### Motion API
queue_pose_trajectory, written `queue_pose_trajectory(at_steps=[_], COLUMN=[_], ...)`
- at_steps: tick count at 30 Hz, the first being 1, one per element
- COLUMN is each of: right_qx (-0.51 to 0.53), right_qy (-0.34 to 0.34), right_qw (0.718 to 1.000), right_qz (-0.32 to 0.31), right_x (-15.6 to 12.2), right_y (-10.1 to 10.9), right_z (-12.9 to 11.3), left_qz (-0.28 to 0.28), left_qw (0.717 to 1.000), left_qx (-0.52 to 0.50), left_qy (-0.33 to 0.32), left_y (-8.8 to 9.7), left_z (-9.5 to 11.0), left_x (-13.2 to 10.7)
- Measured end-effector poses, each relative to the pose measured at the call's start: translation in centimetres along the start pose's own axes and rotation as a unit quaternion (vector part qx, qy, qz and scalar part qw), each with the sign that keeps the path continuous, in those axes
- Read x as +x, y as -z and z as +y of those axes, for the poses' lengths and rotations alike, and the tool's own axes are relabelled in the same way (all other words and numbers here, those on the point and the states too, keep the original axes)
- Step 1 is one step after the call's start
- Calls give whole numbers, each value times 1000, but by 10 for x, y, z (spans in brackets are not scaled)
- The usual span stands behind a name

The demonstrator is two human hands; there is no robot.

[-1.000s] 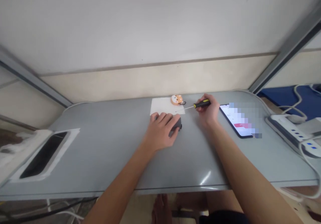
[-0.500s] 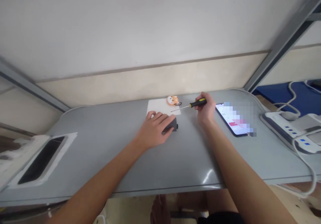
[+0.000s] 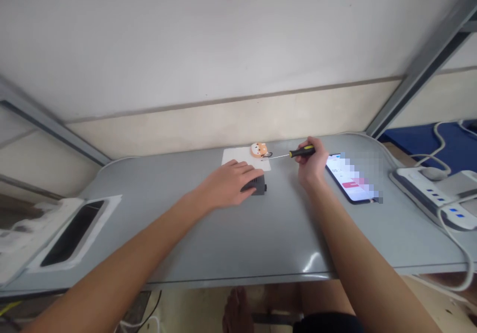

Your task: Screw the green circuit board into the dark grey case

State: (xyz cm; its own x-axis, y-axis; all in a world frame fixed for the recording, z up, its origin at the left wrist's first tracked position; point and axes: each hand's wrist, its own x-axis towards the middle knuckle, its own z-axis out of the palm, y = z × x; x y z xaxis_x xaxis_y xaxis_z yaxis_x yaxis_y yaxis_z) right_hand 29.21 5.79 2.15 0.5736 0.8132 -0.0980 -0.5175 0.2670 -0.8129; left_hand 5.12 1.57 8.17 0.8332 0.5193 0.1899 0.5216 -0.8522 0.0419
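My left hand (image 3: 231, 184) lies over a small black box (image 3: 258, 186) on the grey desk. Its thumb and fingers grip the box's left part, while the right end shows a small knob. In my right hand (image 3: 313, 164) is a screwdriver (image 3: 303, 151) with a black and yellow handle. Its thin metal shaft points left, and the tip appears over a white sheet of paper (image 3: 233, 155), apart from the box. At the back of that paper sits an orange and white animal-face case (image 3: 258, 149) with a dark loop.
A lit phone (image 3: 348, 181) lies right of my right hand. Farther right are a white power strip (image 3: 432, 194) and its cables. A dark phone-like device (image 3: 72, 233) rests at the left on white paper. The wall (image 3: 223, 124) closes the desk's back.
My left hand has slid slightly left on the box, showing more of its top. The right hand and screwdriver have shifted a little to the right. The whole view has moved slightly too.
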Motion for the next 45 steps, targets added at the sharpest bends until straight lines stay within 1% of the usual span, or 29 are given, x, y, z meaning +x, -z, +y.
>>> queue_pose_trajectory(at_steps=[2, 3, 4, 6, 7, 8, 9, 12, 16, 18, 19, 21, 22, 24, 26, 27, 28, 30, 32, 33, 34, 35, 36, 38, 43, 45], right_qx=[5, 5, 0, -20, -34, -48, -60, -79, -83, -78, -75, -85, -92, -126, -199, -234, -267, -321, -349, -352, -345, -343, -339, -338, -339, -326], right_qy=[3, 6, 10, 18, 22, 29, 37, 77, 154, 207, 243, 324, 349, 364, 338, 328, 325, 340, 374, 390, 405, 411, 412, 407, 412, 403], right_qw=[1000, 1000, 1000, 1000, 999, 998, 998, 994, 984, 975, 967, 942, 931, 916, 899, 885, 865, 815, 768, 751, 746, 746, 753, 763, 758, 772], right_qz=[4, 5, 5, 3, 2, 2, 4, 17, 34, 22, 11, -30, -54, -110, -193, -235, -275, -342, -387, -399, -402, -397, -385, -372, -374, -368], right_x=[0, 0, 0, -1, -3, -4, -6, -12, -23, -31, -36, -46, -52, -63, -73, -77, -79, -83, -84, -84, -84, -83, -83, -84, -84, -85], right_y=[1, 1, 1, 2, 2, 1, 1, 0, -5, -12, -16, -25, -29, -34, -36, -36, -35, -32, -27, -24, -21, -17, -14, -10, -5, -4], right_z=[-1, -1, -1, -1, -1, -2, -2, -7, -17, -22, -25, -30, -34, -41, -47, -48, -48, -45, -38, -33, -30, -26, -24, -21, -23, -22], left_qz=[12, 29, 53, 105, 111, 109, 107, 131, 135, 138, 144, 157, 160, 157, 154, 154, 154, 157, 164, 168, 173, 177, 179, 180, 169, 164], left_qw=[999, 997, 992, 969, 957, 947, 939, 907, 870, 861, 859, 857, 856, 856, 862, 867, 874, 888, 904, 911, 917, 921, 923, 921, 913, 913], left_qx=[-26, -37, -48, -92, -127, -164, -199, -279, -365, -384, -384, -378, -373, -361, -338, -324, -310, -277, -241, -226, -214, -206, -202, -204, -227, -240], left_qy=[30, 58, 99, 202, 236, 253, 261, 288, 302, 304, 306, 314, 321, 336, 345, 344, 342, 332, 312, 300, 288, 279, 275, 279, 292, 287], left_y=[6, 8, 9, 8, 5, 1, -5, -24, -46, -51, -53, -54, -54, -53, -54, -55, -57, -61, -65, -68, -70, -71, -72, -72, -69, -69], left_z=[1, 1, 0, -3, -5, -8, -10, -15, -16, -16, -15, -16, -17, -19, -21, -22, -23, -25, -27, -28, -29, -30, -31, -32, -29, -25], left_x=[-6, -11, -17, -32, -39, -46, -52, -59, -53, -49, -47, -45, -44, -44, -45, -45, -45, -45, -43, -42, -41, -40, -39, -38, -32, -31])
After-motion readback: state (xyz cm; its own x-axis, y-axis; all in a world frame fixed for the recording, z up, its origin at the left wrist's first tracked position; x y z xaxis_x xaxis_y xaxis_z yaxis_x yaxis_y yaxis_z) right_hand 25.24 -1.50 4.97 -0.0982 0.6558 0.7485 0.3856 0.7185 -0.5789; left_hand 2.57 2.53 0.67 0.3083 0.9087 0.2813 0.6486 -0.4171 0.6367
